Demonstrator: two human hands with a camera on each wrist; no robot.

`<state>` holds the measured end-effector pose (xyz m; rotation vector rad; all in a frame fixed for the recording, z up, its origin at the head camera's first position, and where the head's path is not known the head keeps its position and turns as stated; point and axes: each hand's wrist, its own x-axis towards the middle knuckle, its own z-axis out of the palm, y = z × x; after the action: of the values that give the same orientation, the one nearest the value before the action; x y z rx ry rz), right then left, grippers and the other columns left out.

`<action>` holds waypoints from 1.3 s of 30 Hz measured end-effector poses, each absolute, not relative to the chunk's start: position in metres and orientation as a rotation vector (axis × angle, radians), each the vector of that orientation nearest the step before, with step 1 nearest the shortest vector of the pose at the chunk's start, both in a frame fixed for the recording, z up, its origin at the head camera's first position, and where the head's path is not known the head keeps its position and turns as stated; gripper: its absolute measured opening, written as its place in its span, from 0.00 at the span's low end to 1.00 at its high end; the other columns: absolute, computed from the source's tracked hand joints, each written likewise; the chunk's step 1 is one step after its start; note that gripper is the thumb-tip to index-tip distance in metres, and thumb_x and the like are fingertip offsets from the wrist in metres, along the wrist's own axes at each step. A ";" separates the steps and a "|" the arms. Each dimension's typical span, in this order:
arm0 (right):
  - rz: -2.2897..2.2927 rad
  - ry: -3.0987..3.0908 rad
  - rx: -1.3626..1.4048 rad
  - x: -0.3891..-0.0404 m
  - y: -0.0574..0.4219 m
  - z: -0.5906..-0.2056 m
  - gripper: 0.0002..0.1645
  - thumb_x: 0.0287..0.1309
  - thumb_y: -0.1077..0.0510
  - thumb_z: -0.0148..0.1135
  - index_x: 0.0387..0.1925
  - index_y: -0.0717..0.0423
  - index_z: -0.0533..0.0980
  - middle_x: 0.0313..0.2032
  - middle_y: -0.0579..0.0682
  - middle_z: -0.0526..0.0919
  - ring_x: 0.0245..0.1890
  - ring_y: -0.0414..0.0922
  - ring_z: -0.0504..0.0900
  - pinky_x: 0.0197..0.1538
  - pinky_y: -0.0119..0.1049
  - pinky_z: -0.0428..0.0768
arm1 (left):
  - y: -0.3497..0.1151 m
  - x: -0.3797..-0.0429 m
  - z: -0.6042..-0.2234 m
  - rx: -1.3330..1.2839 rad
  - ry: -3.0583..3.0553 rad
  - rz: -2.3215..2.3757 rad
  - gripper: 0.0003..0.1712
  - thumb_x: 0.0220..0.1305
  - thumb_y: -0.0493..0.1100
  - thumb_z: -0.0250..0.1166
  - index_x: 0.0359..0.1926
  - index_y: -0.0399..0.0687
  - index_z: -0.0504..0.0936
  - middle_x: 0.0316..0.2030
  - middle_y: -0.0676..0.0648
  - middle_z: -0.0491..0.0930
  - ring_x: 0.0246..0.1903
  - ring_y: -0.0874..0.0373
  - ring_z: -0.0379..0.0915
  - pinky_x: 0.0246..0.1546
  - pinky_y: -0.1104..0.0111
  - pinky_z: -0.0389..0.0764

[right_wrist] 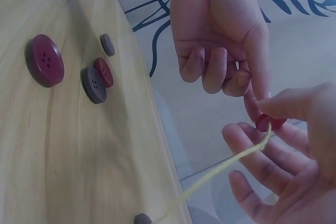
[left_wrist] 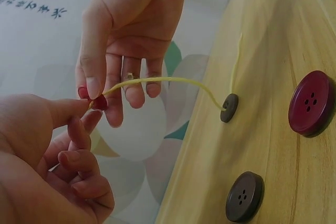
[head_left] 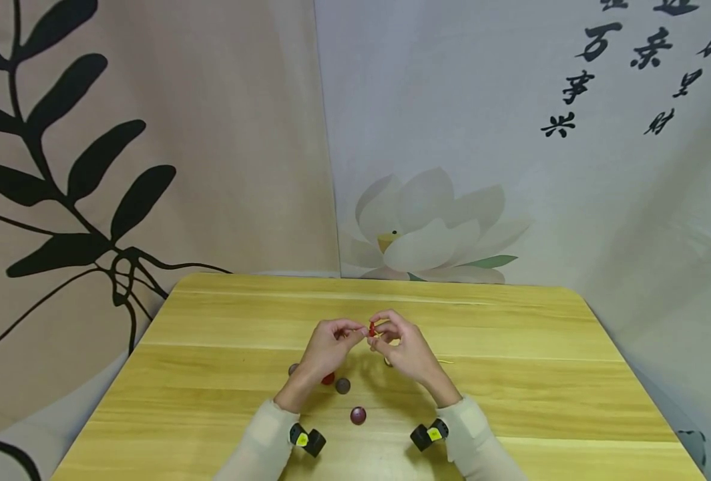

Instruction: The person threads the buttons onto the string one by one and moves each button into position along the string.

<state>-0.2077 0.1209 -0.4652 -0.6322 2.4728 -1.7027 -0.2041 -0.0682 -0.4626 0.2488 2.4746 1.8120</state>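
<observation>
Over the middle of the table my two hands meet at a small red button point(head_left: 372, 329). The right hand point(head_left: 406, 349) pinches this button between thumb and fingertips. A yellow cord point(left_wrist: 168, 79) runs through it, and my left hand point(head_left: 333, 345) pinches the cord's end right beside the button, partly hidden by the fingertips. From there the cord arcs down to a dark grey button point(left_wrist: 229, 108) threaded on it at the table, and its tail lies beyond on the wood. The left hand's other fingers curl loosely, while several right fingers are spread.
On the wooden table point(head_left: 511, 401) lie a large maroon button point(head_left: 358, 415), a grey button point(head_left: 343, 385), a red button point(right_wrist: 104, 72) and another grey button point(right_wrist: 107, 44), the last two partly behind the left forearm in the head view. A printed curtain point(head_left: 259, 133) hangs behind.
</observation>
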 end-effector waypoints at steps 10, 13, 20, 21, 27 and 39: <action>-1.701 2.487 -0.630 -0.207 0.121 -0.464 0.16 0.64 0.63 0.62 0.53 0.53 0.73 0.40 0.51 0.87 0.34 0.54 0.83 0.24 0.32 0.76 | -0.068 -0.205 -0.463 0.242 2.459 1.828 0.09 0.67 0.46 0.66 0.39 0.46 0.88 0.26 0.51 0.75 0.24 0.58 0.64 0.21 0.73 0.62; -1.698 2.486 -0.618 -0.208 0.121 -0.464 0.16 0.64 0.64 0.62 0.53 0.52 0.73 0.39 0.50 0.87 0.34 0.52 0.83 0.24 0.31 0.76 | -0.067 -0.205 -0.463 0.241 2.450 1.841 0.09 0.67 0.45 0.65 0.39 0.45 0.88 0.26 0.51 0.75 0.23 0.59 0.63 0.20 0.73 0.62; -1.706 2.474 -0.627 -0.207 0.120 -0.464 0.17 0.64 0.64 0.61 0.53 0.54 0.73 0.40 0.52 0.87 0.35 0.55 0.83 0.25 0.32 0.76 | -0.066 -0.205 -0.462 0.243 2.449 1.863 0.08 0.67 0.44 0.66 0.38 0.44 0.87 0.24 0.52 0.73 0.22 0.61 0.62 0.19 0.74 0.61; -1.706 2.473 -0.628 -0.207 0.120 -0.464 0.17 0.64 0.64 0.61 0.53 0.54 0.73 0.40 0.52 0.87 0.35 0.55 0.83 0.24 0.32 0.76 | -0.066 -0.205 -0.462 0.244 2.452 1.861 0.08 0.67 0.44 0.66 0.38 0.44 0.87 0.24 0.52 0.73 0.22 0.61 0.62 0.20 0.74 0.61; -1.700 2.471 -0.622 -0.208 0.122 -0.465 0.17 0.64 0.64 0.61 0.54 0.53 0.73 0.40 0.51 0.87 0.36 0.58 0.83 0.26 0.32 0.76 | -0.066 -0.206 -0.464 0.253 2.463 1.865 0.08 0.67 0.43 0.66 0.37 0.44 0.87 0.25 0.51 0.74 0.22 0.61 0.62 0.20 0.74 0.61; -1.696 2.452 -0.600 -0.208 0.125 -0.467 0.18 0.63 0.66 0.60 0.53 0.53 0.72 0.44 0.57 0.87 0.38 0.51 0.84 0.29 0.33 0.77 | -0.069 -0.205 -0.463 0.202 2.477 1.875 0.07 0.67 0.44 0.66 0.36 0.46 0.87 0.25 0.51 0.74 0.24 0.59 0.63 0.21 0.73 0.62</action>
<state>-0.2082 0.1247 -0.4666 -0.5999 2.4519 -1.6960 -0.2048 -0.0686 -0.4632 0.2025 2.4765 1.8754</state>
